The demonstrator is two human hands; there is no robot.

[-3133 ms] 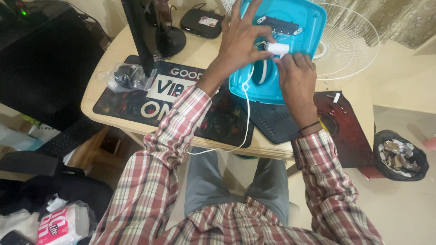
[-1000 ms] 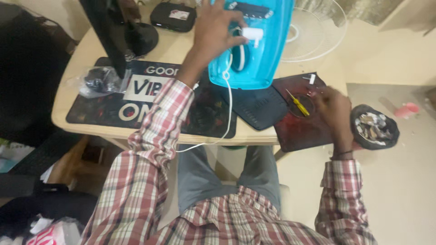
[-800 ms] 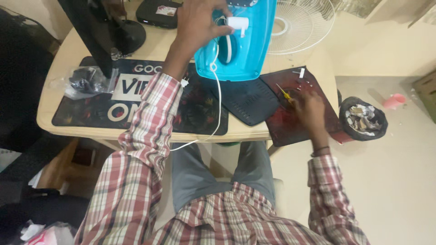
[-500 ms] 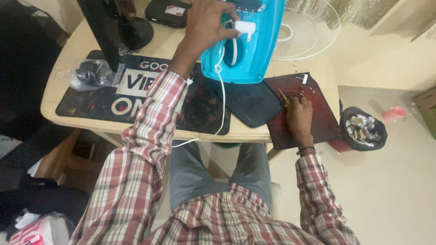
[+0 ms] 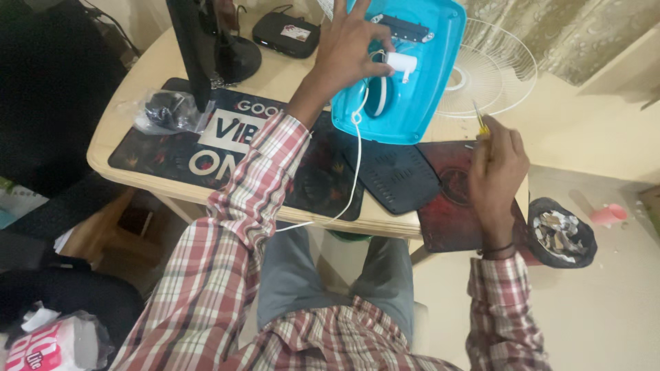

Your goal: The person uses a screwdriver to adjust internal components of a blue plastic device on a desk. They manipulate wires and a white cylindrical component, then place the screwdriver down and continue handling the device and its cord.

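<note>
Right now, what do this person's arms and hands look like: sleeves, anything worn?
Both arms wear long sleeves of a plaid shirt in red, white and dark checks, with cuffs at the wrists. The left hand is bare, with no ring or watch visible. The right hand is bare too, with a thin dark band around the wrist just above the cuff.
</note>
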